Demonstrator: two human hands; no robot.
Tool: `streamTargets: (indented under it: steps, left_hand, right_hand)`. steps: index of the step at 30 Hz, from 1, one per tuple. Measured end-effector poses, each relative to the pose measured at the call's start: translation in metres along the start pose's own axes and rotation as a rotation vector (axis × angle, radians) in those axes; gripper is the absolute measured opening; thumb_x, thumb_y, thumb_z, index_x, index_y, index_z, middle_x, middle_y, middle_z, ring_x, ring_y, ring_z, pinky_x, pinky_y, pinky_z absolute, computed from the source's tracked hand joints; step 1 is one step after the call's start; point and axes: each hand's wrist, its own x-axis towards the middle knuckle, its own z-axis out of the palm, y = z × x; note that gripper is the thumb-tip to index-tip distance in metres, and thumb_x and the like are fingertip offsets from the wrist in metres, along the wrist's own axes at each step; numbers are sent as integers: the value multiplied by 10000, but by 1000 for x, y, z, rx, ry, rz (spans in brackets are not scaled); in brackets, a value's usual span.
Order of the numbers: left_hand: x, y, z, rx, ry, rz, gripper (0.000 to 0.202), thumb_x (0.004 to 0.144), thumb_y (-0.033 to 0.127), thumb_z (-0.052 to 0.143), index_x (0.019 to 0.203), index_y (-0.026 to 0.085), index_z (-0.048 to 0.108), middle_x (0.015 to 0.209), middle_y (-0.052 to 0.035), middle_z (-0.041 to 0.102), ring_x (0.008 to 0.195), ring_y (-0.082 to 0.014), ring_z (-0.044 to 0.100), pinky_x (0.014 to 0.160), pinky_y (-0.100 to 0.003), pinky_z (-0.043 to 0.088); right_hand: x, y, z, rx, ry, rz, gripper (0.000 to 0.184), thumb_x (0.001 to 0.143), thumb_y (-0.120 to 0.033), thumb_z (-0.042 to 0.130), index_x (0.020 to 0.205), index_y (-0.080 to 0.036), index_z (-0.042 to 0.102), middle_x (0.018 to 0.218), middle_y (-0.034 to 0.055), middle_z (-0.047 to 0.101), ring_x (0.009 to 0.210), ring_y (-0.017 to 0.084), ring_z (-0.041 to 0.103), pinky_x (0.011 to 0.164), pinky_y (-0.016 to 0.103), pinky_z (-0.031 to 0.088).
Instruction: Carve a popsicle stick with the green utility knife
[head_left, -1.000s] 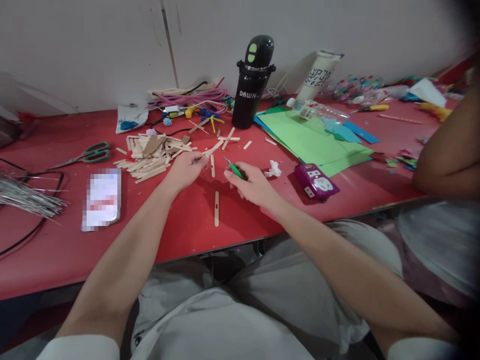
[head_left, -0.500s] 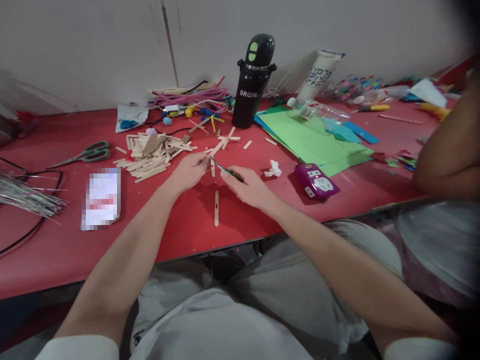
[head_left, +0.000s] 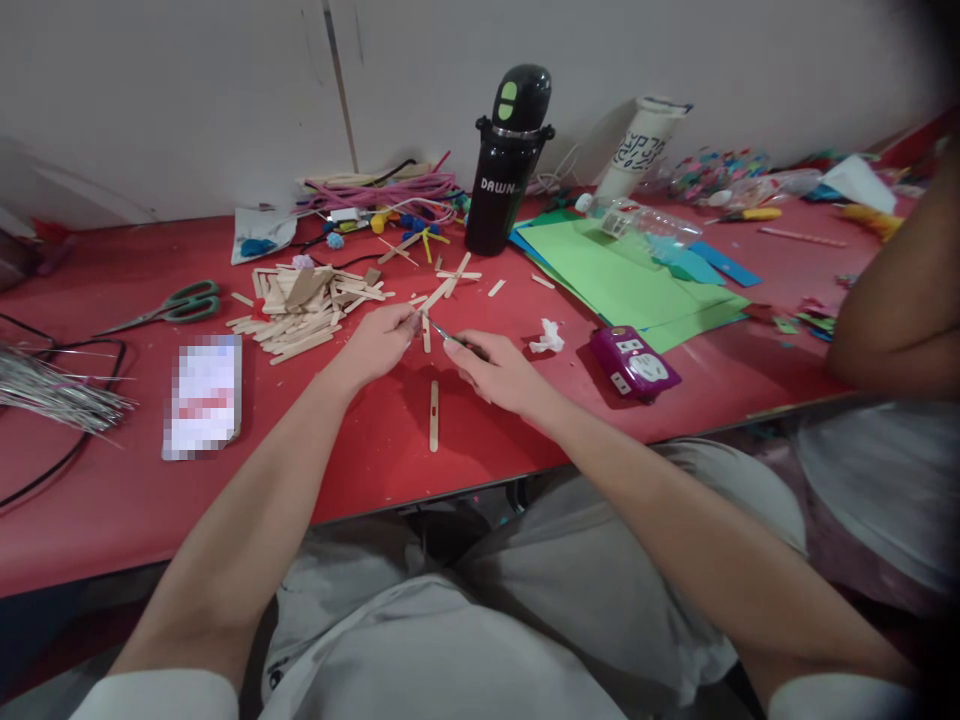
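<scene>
My left hand (head_left: pixel 384 342) is closed in a pinch on a pale wooden craft stick (head_left: pixel 433 297), which slants up and away from the fingertips. In my right hand (head_left: pixel 496 368) is a slim tool (head_left: pixel 466 347) with a thin metal tip and a dark handle. Its tip meets the stick at my left fingertips; the tool's exact kind is too small to tell. Just below the tip, another craft stick (head_left: pixel 427 335) shows between the hands. Nearer the table's front edge lies a craft stick with a small slot (head_left: pixel 434 416).
A heap of craft sticks (head_left: pixel 307 310) and green-handled scissors (head_left: pixel 176 305) lie left. Behind stands a black bottle (head_left: pixel 504 175). Rightward are crumpled tissue (head_left: pixel 547 337), a purple power socket (head_left: pixel 634 362) and green paper (head_left: pixel 637 280). Another person's arm (head_left: pixel 896 290) rests at far right.
Both hands stay almost in place, with the tool's tip still at the stick. The view has shifted very slightly.
</scene>
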Motion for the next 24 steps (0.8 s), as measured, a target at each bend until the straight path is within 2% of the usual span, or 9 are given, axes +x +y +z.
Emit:
streamTargets:
  steps: [9,18,24]
  left_hand:
    - [-4,2,1,143,63,31,229,931,290,415,727,210,482,705,-29,579,682,-180,492,654,-316,332]
    - [-6,5,6,292,119,-31,244,955,279,392,797,210,564,754,-55,625,729,-210,547,685,-325,370]
    - [-5,8,6,279,153,-50,239,954,268,410,799,208,581,761,-49,642,741,-204,564,697,-316,398]
  right_hand:
    - [0,-6,-2,31,-6,40,350,982,-479,537,747,-223,492,590,-57,458,439,78,392,429,240,295]
    - [1,-7,-2,76,-10,89,366,985,-481,556,745,-221,461,560,-68,439,387,67,383,369,223,279]
    - [3,-8,-2,97,0,122,329,1016,-385,525,741,-218,459,542,-73,427,369,62,373,361,210,274]
